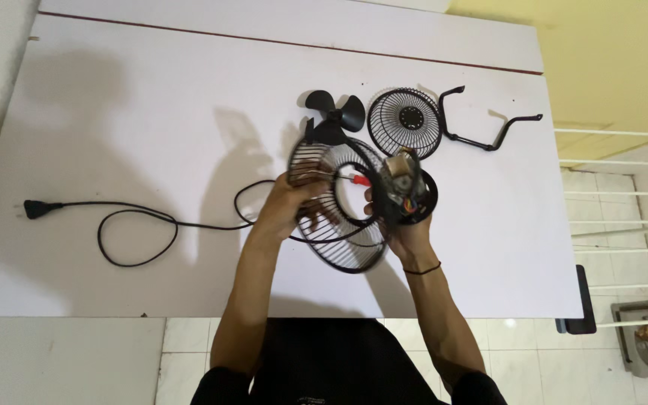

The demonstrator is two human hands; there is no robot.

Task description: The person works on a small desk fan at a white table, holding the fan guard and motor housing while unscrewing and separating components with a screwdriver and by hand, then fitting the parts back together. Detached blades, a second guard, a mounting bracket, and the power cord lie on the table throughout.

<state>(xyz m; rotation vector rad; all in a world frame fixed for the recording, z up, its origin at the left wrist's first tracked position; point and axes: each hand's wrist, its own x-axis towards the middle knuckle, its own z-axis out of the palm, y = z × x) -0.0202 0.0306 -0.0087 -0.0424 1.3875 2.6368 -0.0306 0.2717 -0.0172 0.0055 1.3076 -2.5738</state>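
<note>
White table carries fan blade, grille, bracket, cord.

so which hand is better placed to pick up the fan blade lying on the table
Probably the left. The left hand grips the rear wire guard directly below the fan blade, a short reach up. The right hand holds the motor unit farther right, nearer the front grille.

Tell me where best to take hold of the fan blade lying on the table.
Probably grip the fan blade at its central hub, coming straight down from above: it lies flat, clear of the front grille, and the curved blades look thin and awkward to pinch.
</note>
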